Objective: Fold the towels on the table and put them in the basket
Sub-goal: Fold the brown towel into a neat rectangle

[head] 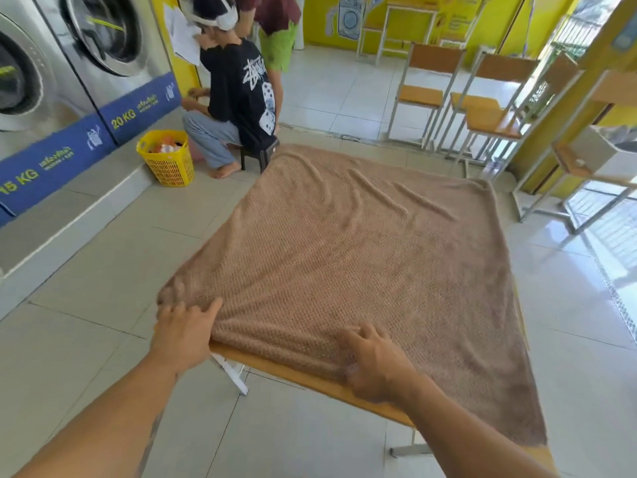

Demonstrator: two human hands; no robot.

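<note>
A brown towel [362, 257] is covering the wooden table [303, 376] on pale tiles; left hand [184, 331] and right hand [374, 360] are pressing its near edge, fingers spread, gripping nothing.

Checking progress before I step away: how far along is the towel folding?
Barely begun. The brown waffle-textured towel lies spread flat, unfolded, over the wooden table. The left hand and right hand rest on its near edge. Folding and basketing remain; the yellow plastic basket sits across the floor.

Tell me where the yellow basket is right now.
In the head view the yellow basket stands on the floor at the upper left, beside the seated person and below the washing machines, well away from the towel.
</note>
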